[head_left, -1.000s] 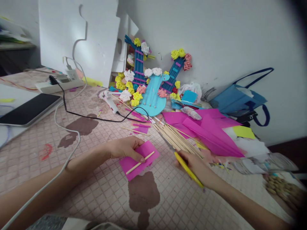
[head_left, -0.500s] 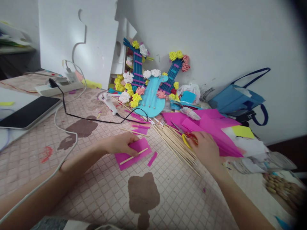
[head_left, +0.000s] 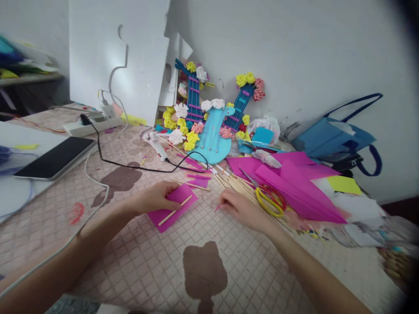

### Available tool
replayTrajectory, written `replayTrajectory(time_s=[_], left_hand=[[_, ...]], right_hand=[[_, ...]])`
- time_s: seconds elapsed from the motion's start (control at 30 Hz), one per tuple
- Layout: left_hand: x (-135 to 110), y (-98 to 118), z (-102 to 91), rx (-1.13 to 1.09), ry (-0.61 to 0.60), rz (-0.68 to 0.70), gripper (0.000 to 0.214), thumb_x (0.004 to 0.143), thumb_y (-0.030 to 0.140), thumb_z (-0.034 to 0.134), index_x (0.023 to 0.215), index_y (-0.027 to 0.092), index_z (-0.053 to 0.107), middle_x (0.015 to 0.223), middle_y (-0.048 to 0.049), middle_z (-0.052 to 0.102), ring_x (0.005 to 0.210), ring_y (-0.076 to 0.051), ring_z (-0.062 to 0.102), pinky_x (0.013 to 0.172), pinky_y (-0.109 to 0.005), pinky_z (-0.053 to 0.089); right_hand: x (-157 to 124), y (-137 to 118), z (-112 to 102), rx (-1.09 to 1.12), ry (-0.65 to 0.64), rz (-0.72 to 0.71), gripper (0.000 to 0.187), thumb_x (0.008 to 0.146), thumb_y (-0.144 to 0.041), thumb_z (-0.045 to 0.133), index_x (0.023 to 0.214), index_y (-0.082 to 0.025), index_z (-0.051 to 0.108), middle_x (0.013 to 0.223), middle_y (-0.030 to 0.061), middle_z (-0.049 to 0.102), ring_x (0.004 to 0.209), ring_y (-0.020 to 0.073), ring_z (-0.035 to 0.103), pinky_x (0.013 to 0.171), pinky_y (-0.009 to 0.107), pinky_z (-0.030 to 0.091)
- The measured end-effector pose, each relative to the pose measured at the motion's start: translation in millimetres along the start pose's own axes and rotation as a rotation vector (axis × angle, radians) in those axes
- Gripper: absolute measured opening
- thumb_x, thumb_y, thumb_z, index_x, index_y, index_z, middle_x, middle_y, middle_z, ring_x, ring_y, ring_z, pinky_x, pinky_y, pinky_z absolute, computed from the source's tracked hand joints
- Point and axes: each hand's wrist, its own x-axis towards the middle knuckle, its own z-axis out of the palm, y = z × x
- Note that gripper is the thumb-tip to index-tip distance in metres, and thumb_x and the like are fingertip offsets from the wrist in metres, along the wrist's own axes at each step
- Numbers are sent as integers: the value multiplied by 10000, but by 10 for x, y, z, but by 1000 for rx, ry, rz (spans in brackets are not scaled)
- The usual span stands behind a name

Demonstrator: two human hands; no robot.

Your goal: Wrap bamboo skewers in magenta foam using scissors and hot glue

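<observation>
My left hand (head_left: 159, 198) grips a magenta paper piece (head_left: 160, 214) by its upper edge, thumb on top. A short thin wooden stick (head_left: 175, 210) lies slanted across the paper, close to the thumb tip. To the right, my right hand (head_left: 240, 208) is closed in a pinch on a small pink paper strip (head_left: 218, 207), of which only an end shows. Beyond that hand, scissors (head_left: 270, 203) with yellow and red handles rest on a bundle of thin wooden sticks (head_left: 237, 183). Another stick (head_left: 193, 186) lies by pink scraps behind the paper.
A white glue gun (head_left: 156, 146) with a black cord lies behind my left hand. Blue paper models (head_left: 214, 135) with paper flowers lean at the wall. Magenta sheets (head_left: 294, 183) and a blue bag (head_left: 334, 139) are at right; a phone-like device (head_left: 55, 157) and a power strip (head_left: 93, 126) at left.
My right hand has left the scissors on the sticks and moved left, picking up the pink strip from the table. The left hand still holds the paper. The view has shifted somewhat.
</observation>
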Motion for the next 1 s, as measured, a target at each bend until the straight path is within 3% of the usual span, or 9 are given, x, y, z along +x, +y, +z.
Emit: replayTrajectory(time_s=[0.13, 0.2, 0.37, 0.5, 0.63, 0.77, 0.87, 1.0], left_hand=[[-68, -78, -53, -40, 86, -4, 332, 714, 324, 649, 1003, 168, 599, 853, -9, 658, 713, -165, 587, 582, -229, 413], [-78, -137, -62, -51, 151, 7, 384, 705, 311, 645, 1056, 167, 585, 868, -21, 670, 728, -174, 595, 587, -237, 423], [-209, -189, -65, -21, 244, -36, 501, 693, 305, 651, 1154, 162, 520, 822, -17, 660, 692, -172, 598, 559, -234, 415], [-363, -136, -29, -117, 135, -124, 565, 712, 308, 638, 1229, 170, 455, 832, -18, 662, 659, -166, 592, 519, -226, 400], [-386, -149, 32, -131, 180, -122, 561, 682, 253, 641, 1207, 162, 468, 859, -24, 658, 724, -182, 608, 567, -243, 430], [-343, -213, 72, -209, 196, -81, 597, 691, 252, 635, 1241, 169, 420, 801, 2, 629, 682, -160, 588, 565, -243, 426], [-342, -219, 74, -259, 210, -110, 626, 694, 259, 636, 1263, 165, 394, 772, 15, 603, 640, -141, 568, 526, -226, 404], [-367, -196, 55, -286, 264, -88, 587, 696, 227, 620, 1240, 165, 409, 721, 45, 560, 567, -102, 506, 465, -194, 348]], right_hand=[[214, 165, -146, -128, 322, 220, 174, 924, -165, 408, 1004, -165, 563, 1015, 121, 579, 926, 241, 565, 750, 344, 434], [306, 79, -108, -138, 399, 211, 228, 932, -181, 394, 1091, -165, 555, 1110, 148, 566, 985, 264, 559, 785, 369, 431], [607, -383, 166, 83, 269, -90, 175, 911, -174, 467, 959, -215, 630, 986, 55, 676, 918, 199, 612, 820, 323, 446], [1179, -572, 272, 132, 295, -90, 153, 910, -190, 468, 940, -181, 618, 910, 61, 661, 852, 180, 605, 777, 297, 454], [1930, -687, 373, 127, 319, -70, 262, 833, -284, 611, 1047, -134, 580, 1077, 122, 611, 1002, 217, 559, 890, 328, 420], [2485, -832, 543, 136, 233, -37, 290, 752, -357, 688, 896, -116, 617, 910, 121, 649, 907, 264, 597, 816, 364, 441], [2658, -910, 550, 171, 215, -8, 183, 769, -306, 655, 824, -134, 621, 803, 80, 649, 802, 242, 611, 726, 334, 448], [2493, -917, 228, 233, 331, 0, 223, 888, -332, 489, 953, -146, 592, 857, 57, 636, 789, 190, 584, 704, 292, 436]])
